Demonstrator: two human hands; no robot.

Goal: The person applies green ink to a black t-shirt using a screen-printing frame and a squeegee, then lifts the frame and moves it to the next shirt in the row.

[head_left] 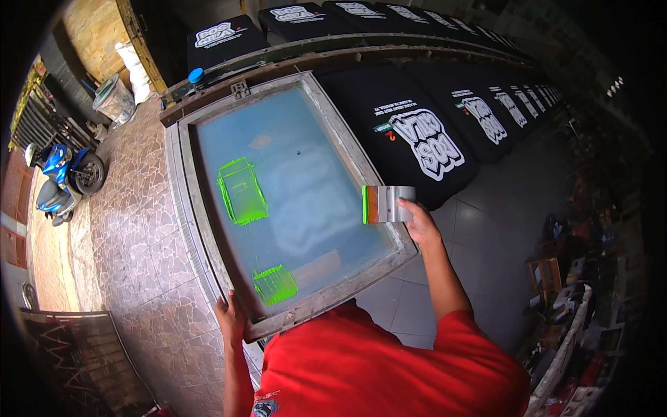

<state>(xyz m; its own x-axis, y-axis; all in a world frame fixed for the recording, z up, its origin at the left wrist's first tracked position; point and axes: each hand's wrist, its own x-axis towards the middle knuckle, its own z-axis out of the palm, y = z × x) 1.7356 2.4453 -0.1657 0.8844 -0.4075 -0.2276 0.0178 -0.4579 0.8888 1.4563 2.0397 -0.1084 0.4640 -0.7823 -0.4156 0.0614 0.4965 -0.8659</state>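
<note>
My right hand (417, 224) grips a squeegee (389, 203) by its grey metal holder, over the right side of a screen printing frame (347, 140). Bright green ink coats the squeegee's blade edge on its left. The frame's blue mesh (299, 201) carries a larger patch of green ink (243, 194) at left and a smaller green patch (276, 284) near its lower edge. At the frame's near left corner, my left hand (230, 314) holds the side bar, thumb raised; its other fingers are partly hidden.
Black printed shirts (427, 142) lie in a row to the right, with another row (292, 17) behind a rail. A blue cap-like object (196, 75) sits by the frame's far left corner. A blue motorbike (62, 177) and a bucket (114, 99) stand on the stone floor at left.
</note>
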